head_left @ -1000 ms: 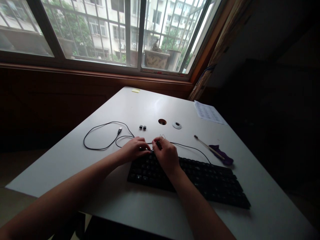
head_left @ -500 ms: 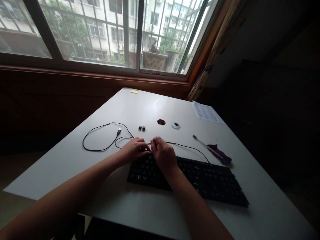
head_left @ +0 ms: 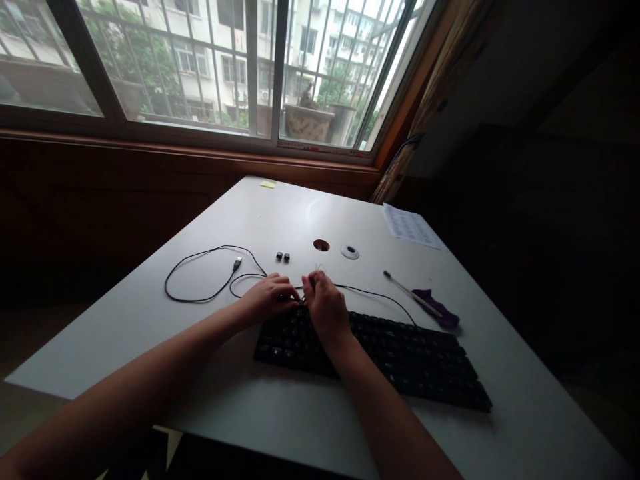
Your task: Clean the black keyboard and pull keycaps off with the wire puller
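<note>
A black keyboard (head_left: 400, 353) lies at a slant on the white table, under both my hands. My left hand (head_left: 270, 295) rests over its upper left corner, thumb and index finger closed at a small dark keycap (head_left: 301, 303). Whether that keycap is still seated on the keyboard is hard to see. Just right of it, my right hand (head_left: 326, 303) is wrapped round a keycap puller (head_left: 313, 281) with a dark handle. Thin wire loops stick out above the fist. Two loose black keycaps (head_left: 283, 257) sit on the table beyond my left hand.
A black cable (head_left: 173, 293) with a USB plug (head_left: 237, 265) curls at the left. On the right a thin brush (head_left: 400, 283) lies across a purple cloth (head_left: 440, 313). Farther back are a round table hole (head_left: 321, 246), its grey cover (head_left: 350, 252) and a printed paper (head_left: 413, 227).
My right hand has shifted and turned slightly, and the wire loops above it show more clearly. A dark keycap now shows at my left fingertips. The view has moved a little.
</note>
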